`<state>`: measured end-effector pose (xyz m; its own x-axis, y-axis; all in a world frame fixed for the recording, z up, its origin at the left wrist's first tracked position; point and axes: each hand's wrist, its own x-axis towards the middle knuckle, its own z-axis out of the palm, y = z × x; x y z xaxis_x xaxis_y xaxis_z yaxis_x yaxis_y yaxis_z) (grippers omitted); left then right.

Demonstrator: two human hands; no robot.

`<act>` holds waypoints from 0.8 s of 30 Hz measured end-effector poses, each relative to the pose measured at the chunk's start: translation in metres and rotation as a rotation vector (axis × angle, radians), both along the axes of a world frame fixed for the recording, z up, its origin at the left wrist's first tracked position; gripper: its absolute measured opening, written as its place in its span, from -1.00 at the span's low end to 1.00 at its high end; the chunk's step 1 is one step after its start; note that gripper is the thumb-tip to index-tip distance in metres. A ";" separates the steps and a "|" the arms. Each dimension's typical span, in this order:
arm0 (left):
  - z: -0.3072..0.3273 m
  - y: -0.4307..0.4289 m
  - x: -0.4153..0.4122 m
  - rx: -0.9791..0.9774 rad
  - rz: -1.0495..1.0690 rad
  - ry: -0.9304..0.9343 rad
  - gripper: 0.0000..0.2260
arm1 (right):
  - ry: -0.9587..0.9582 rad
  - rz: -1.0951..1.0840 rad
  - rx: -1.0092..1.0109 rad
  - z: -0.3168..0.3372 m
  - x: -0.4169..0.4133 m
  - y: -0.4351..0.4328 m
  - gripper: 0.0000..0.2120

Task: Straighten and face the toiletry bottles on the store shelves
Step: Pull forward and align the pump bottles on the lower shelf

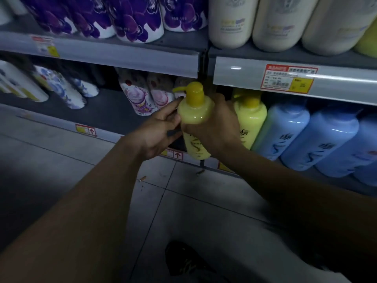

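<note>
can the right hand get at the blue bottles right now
Probably yes, once freed. The blue bottles stand to the right of the right hand with nothing in front of them. But that hand now grips the yellow bottle, which the left hand holds too.

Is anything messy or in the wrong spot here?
Yes. One yellow pump bottle is held out in front of the bottom shelf by the left hand and right hand, its spout pointing left. Its twin stands on that shelf. Small scraps of litter lie on the floor tiles.
</note>
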<state>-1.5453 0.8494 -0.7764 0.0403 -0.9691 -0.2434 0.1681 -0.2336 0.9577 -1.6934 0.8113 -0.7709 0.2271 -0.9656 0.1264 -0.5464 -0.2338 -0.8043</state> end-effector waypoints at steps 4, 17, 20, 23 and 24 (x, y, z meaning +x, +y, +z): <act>-0.001 -0.017 -0.003 -0.056 0.080 -0.027 -0.56 | 0.006 -0.031 -0.022 -0.002 0.015 -0.008 -0.33; -0.020 -0.047 -0.006 0.067 0.222 -0.053 -0.46 | 0.073 0.076 0.200 -0.022 0.030 -0.019 -0.14; -0.019 -0.045 -0.013 0.056 0.199 -0.212 -0.30 | 0.113 0.148 0.185 -0.016 0.018 -0.012 -0.17; -0.022 -0.044 -0.020 0.028 0.172 -0.313 -0.28 | 0.170 0.155 0.042 -0.009 -0.014 0.007 -0.52; -0.021 -0.045 -0.023 0.017 0.171 -0.334 -0.29 | 0.180 0.119 -0.032 -0.006 -0.029 0.014 -0.60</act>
